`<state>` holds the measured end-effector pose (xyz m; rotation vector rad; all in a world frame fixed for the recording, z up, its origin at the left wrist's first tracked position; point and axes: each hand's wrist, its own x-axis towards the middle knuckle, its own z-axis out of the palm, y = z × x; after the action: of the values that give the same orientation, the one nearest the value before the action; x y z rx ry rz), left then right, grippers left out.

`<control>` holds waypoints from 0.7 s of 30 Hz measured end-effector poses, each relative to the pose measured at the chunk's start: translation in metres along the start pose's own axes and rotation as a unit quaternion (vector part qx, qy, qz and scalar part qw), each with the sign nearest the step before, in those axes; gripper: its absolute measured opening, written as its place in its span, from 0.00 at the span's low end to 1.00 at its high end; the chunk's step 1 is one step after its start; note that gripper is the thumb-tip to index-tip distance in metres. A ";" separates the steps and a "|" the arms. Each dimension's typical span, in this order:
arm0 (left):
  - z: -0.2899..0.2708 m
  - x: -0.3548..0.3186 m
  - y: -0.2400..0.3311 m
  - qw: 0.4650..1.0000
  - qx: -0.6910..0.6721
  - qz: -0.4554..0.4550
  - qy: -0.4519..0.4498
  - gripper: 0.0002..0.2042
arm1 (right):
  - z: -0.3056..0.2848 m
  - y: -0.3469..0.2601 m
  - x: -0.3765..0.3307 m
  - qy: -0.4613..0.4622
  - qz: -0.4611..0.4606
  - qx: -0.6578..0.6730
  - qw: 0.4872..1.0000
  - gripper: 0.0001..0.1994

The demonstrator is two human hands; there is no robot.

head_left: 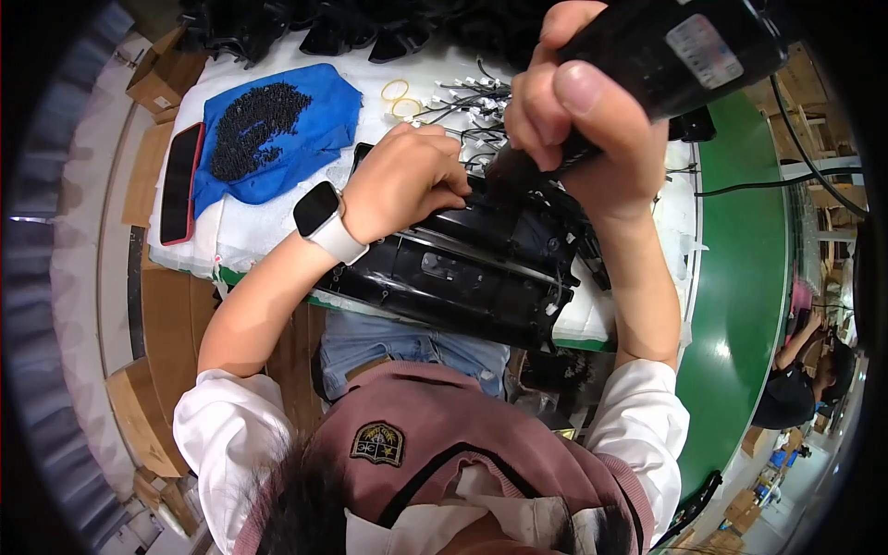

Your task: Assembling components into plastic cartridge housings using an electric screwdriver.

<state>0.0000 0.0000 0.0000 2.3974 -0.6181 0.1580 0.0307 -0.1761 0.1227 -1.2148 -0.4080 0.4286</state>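
Gripped in my right hand (pixel 592 120) is a black power screwdriver (pixel 638 69) with a pale label on its thick end. Its tip is hidden near my left fingertips. My left hand (pixel 412 180), with a watch (pixel 317 211) on the wrist, rests over a long black plastic panel (pixel 518 233). Thumb and finger are pinched together at that panel; anything between them is too small to make out. A similar black panel (pixel 444 280) lies alongside, closer to my body. Black screws (pixel 250 125) are heaped on a blue cloth (pixel 328 102) to the left.
A phone in a red case (pixel 182 183) lies at the table's left edge. Thin black cables with white connectors (pixel 476 102) and yellow rings (pixel 396 91) lie behind my hands. Dark plastic parts (pixel 342 28) line the back. A green surface (pixel 731 305) runs along the right; another person (pixel 805 379) sits beyond.
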 end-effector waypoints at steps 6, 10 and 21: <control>0.006 -0.002 -0.009 0.997 -0.042 0.043 0.041 0.06 | -0.002 0.026 0.009 0.013 -0.020 -0.032 0.999 0.18; 0.007 -0.001 -0.008 0.997 -0.050 0.037 0.036 0.06 | -0.022 0.051 0.029 -0.148 -0.174 0.001 0.974 0.16; 0.007 -0.003 -0.006 0.997 -0.071 0.015 0.034 0.06 | -0.021 0.060 0.033 -0.102 -0.170 -0.032 0.980 0.11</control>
<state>-0.0003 0.0005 -0.0099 2.2376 -0.6122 0.2009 0.0641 -0.1587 0.0615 -1.1390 -0.7975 0.2446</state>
